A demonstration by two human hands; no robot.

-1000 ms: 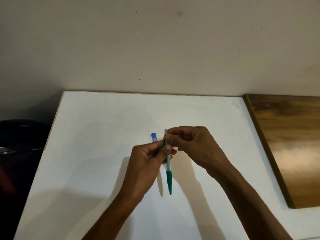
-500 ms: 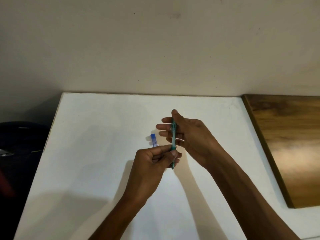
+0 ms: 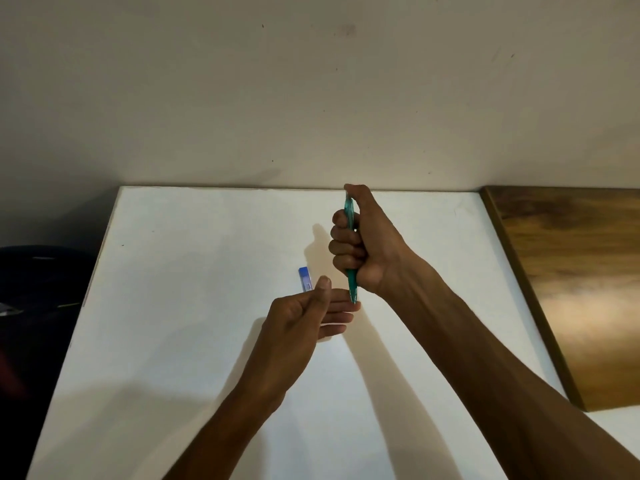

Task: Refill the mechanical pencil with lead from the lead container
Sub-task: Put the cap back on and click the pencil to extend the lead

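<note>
My right hand (image 3: 360, 244) is closed in a fist around one green mechanical pencil (image 3: 350, 237). The pencil stands nearly upright, tip down. Four fingers wrap the barrel from the left; the thumb lies along the upper barrel and reaches its top end. Only the top stretch and the bottom stretch of the pencil show outside the fist. The tip touches, or all but touches, the fingertips of my left hand; I cannot tell which.

My left hand (image 3: 308, 317) sits below and to the left, palm turned up and open, fingers extended toward the right, thumb raised. It holds nothing that I can see; any lead on the fingers would be too thin to make out.

One blue lead container (image 3: 305, 278) lies flat on the white surface (image 3: 194, 306), just beyond my left thumb and to the left of the pencil. No hand touches it. Whether it is open or capped I cannot tell.

Count: one pencil, one container, two hands. Both hands are raised above the surface and cast shadows on it. One brown wooden panel (image 3: 585, 289) lies against the right edge of the surface. A plain wall (image 3: 311, 98) stands behind.
</note>
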